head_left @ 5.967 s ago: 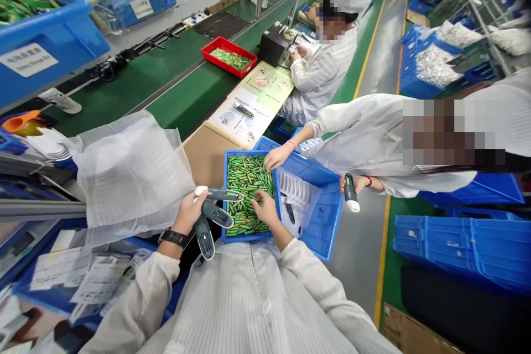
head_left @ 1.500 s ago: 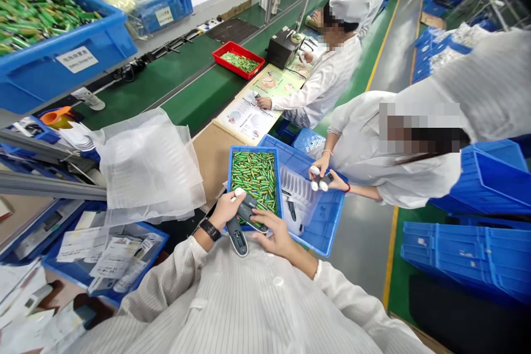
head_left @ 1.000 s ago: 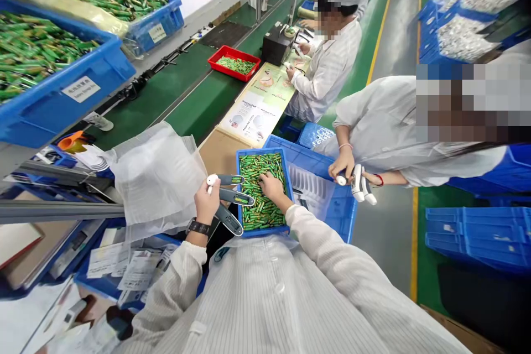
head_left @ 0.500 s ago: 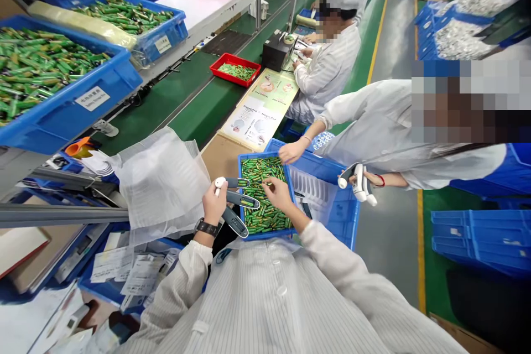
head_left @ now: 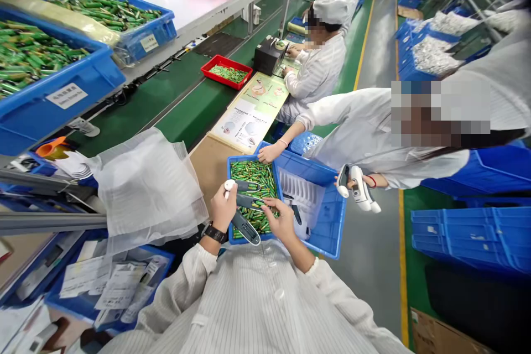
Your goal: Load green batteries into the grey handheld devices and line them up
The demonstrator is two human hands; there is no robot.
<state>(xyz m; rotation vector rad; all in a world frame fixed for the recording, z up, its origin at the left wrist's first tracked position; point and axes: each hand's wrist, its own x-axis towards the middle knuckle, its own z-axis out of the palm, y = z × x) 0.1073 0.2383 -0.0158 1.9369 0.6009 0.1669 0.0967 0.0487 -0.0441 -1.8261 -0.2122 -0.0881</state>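
Observation:
Three white-and-grey handheld devices (head_left: 245, 228) fan out from my left hand (head_left: 224, 206), which is closed around their white ends. Their grey sides face up, with long compartments showing. My right hand (head_left: 282, 222) pinches a small green battery (head_left: 262, 206) at the tip of the middle device, partly covered by my fingers. Beneath both hands is a blue tray (head_left: 229, 168) filled with loose green batteries (head_left: 253, 169). A co-worker's hand (head_left: 270, 152) rests at the tray's far right corner. That person's other hand holds several white devices (head_left: 359, 191).
To the right, a larger blue bin (head_left: 338, 227) holds a clear ribbed plastic tray (head_left: 305, 191) and devices. White foam sheets (head_left: 147, 188) lie left of the batteries. Battery-filled blue bins (head_left: 93, 80) stand on the upper left shelf. A red tray (head_left: 238, 84) sits on the green belt.
My right hand has come up from the loose batteries to the middle device, bringing a battery. The co-worker's hand stays by the tray's corner. The whole view has shifted slightly.

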